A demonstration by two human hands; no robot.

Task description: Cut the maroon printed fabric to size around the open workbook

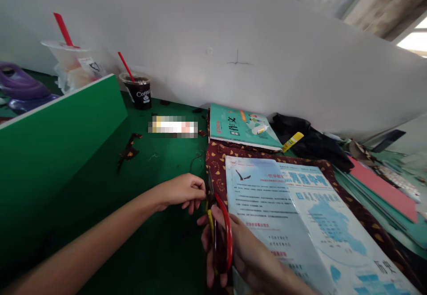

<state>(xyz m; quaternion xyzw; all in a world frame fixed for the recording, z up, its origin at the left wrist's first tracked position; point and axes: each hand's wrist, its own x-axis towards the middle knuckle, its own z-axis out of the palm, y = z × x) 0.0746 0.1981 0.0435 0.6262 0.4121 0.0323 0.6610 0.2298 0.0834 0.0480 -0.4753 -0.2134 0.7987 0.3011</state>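
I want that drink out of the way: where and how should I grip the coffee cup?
Probably grip the coffee cup by its dark sides, below the lid rim, from the near side: it stands upright and widens upward, with the wall behind and the green divider to its left. The left hand suits, as the right hand holds the red-handled scissors.

Cloth (218,159) partly hidden, purple container (28,85) cut off

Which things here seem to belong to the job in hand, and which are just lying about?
Likely part of the job:
scissors, in the right hand
patterned sheet, its edge near the left hand
printed papers, lying on that sheet

Probably just lying about:
coffee cup
purple container
black bundle
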